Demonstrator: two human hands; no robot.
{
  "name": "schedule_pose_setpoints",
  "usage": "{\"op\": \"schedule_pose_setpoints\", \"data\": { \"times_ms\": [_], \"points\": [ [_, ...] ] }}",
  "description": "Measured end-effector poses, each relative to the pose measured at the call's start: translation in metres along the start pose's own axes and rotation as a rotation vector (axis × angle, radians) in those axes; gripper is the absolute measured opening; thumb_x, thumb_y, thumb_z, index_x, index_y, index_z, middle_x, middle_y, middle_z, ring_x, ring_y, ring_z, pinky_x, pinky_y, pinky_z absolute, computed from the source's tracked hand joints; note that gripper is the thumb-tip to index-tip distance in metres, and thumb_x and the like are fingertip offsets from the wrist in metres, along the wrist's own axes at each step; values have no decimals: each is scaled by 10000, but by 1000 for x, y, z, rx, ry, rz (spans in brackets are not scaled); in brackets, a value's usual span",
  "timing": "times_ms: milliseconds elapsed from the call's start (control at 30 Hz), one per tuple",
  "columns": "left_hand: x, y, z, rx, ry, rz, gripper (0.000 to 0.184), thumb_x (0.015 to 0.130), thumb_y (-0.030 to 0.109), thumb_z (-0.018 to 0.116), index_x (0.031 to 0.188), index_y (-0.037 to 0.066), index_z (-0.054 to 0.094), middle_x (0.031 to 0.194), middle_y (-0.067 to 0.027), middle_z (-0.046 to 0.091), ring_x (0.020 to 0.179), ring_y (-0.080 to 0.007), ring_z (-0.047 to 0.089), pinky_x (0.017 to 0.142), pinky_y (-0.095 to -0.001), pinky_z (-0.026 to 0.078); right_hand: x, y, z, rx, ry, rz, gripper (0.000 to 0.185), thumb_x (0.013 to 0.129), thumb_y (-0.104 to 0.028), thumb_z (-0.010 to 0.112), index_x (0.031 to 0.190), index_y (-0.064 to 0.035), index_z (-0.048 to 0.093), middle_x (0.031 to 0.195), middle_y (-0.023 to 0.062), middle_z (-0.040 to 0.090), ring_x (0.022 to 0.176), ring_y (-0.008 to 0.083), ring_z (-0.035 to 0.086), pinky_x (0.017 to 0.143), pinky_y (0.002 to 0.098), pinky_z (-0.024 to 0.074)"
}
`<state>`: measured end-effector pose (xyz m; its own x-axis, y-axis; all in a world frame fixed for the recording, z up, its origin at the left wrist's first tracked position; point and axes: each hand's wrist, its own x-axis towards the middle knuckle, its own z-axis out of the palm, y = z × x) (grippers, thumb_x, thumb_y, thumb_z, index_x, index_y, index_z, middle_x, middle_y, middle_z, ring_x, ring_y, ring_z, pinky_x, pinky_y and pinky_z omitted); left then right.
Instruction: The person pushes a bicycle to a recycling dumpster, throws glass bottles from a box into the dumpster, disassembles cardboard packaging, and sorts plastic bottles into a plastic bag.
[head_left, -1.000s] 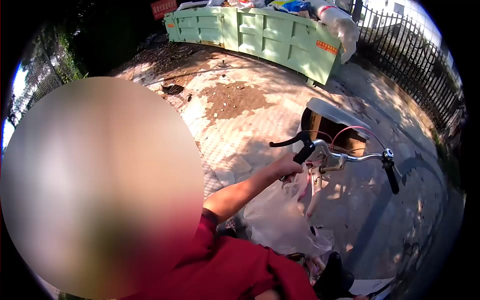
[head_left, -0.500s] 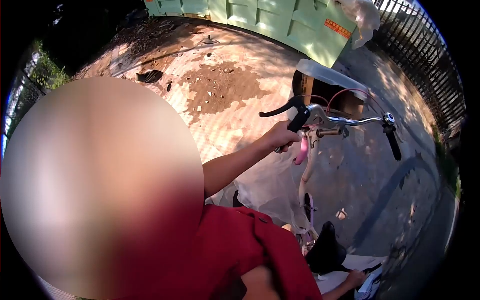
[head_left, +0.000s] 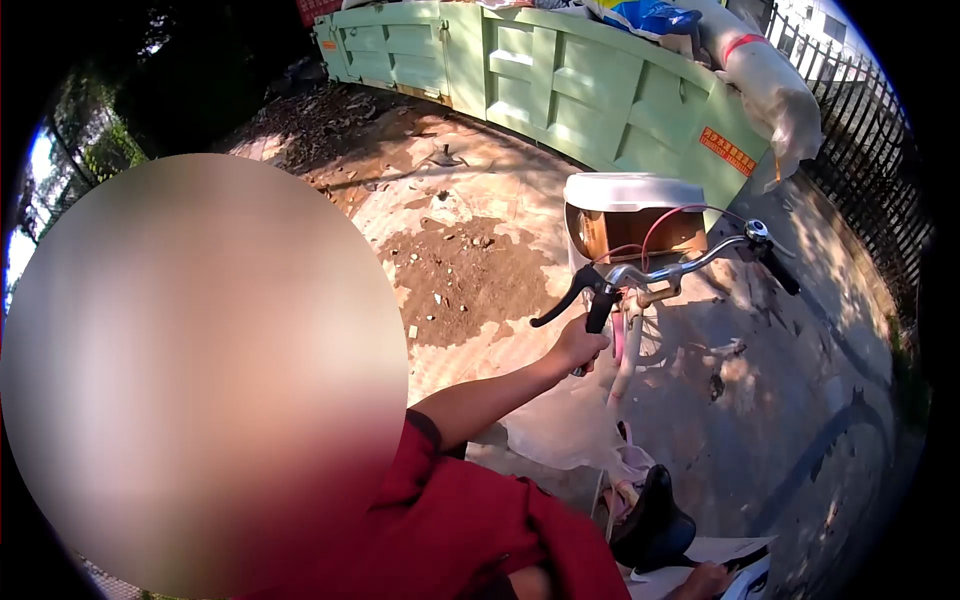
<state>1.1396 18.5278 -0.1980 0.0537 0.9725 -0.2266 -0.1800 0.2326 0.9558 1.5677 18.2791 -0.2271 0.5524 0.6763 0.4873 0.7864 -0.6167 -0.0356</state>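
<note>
My left hand (head_left: 580,346) is wrapped round the left black grip of a bicycle handlebar (head_left: 690,268), below a black brake lever (head_left: 565,298). A bell (head_left: 757,231) sits near the free right grip (head_left: 778,272). Red cables loop over the bar. My right hand (head_left: 706,580) is at the bottom edge, behind the black saddle (head_left: 655,525), beside white flat sheets (head_left: 725,550) and a dark bar. Its fingers look closed, but what they hold is unclear. The pale frame tube (head_left: 625,375) runs below the handlebar, with a pink part near the front wheel.
A pale green skip (head_left: 560,90) heaped with bags stands ahead. A white-lidded container (head_left: 635,195) with brown cardboard shows beyond the handlebar. A dark metal fence (head_left: 850,150) runs along the right. Rubble and a patch of dirt (head_left: 460,280) lie left; a blurred circle hides the lower left.
The view has tilted up, showing more of the skip and its bags. The handlebar and my left hand sit lower in view, and the white-lidded container appears farther left of the right grip.
</note>
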Motion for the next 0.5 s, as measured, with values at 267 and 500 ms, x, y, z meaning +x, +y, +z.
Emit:
{"op": "schedule_pose_setpoints", "data": {
  "times_ms": [267,500],
  "points": [
    [143,47,-107,-107,123,-36,171,698,51,504,833,40,401,515,-45,433,338,-142,436,304,-284,349,90,-110,128,-442,86,-558,193,687,-46,499,529,-3,602,613,152,603,658,241,602,845,334,442],
    [259,97,-219,-159,223,-7,166,734,41,509,875,42,420,514,-25,419,346,-130,418,307,-281,327,139,-320,134,-797,-139,-595,206,739,-146,533,576,-108,653,636,59,627,639,168,599,939,278,366]
  ]
}}
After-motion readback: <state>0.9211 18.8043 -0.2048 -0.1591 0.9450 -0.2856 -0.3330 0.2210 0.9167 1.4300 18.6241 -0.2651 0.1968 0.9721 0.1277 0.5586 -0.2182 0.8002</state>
